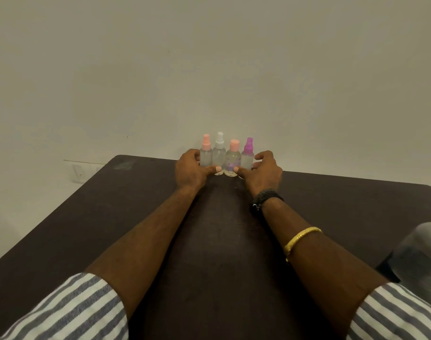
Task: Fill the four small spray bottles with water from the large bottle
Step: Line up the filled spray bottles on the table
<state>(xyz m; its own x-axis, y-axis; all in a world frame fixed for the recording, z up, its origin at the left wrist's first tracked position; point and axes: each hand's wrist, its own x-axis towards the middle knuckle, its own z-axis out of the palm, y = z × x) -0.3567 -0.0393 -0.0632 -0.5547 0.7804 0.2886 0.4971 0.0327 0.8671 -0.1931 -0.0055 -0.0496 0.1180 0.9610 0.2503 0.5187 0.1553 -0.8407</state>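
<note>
View from a head-worn camera, looking down along two bare forearms stretched over a dark brown table (91, 229). Nearest, at 7 and 5 o'clock, are rolled-up blue-and-white striped sleeves (69, 312). The right forearm wears a gold bangle (301, 238) and, at the wrist, a black beaded bracelet (266, 196). At 4 o'clock, cut off by the frame edge, stands a large clear bottle (420, 253), too blurred to show its cap or water level.

At the centre, by the table's far edge, four small bottles (225, 160) stand upright in a tight row, sides touching. From 9 o'clock to 3 o'clock they are:
- a pink-capped spray bottle (206, 157)
- a white-capped spray bottle (219, 155)
- a rounder bottle with a flat pink cap (233, 159)
- a purple-capped spray bottle (247, 159)

The left hand (191, 169) curls its fingers round the row's 9 o'clock end, thumb pressed across the front. The right hand (263, 171) does the same at the 3 o'clock end, so both hands grip the row between them.

Beyond is a plain pale wall (209, 69), with a white switch plate (79, 173) low at 9 o'clock.
</note>
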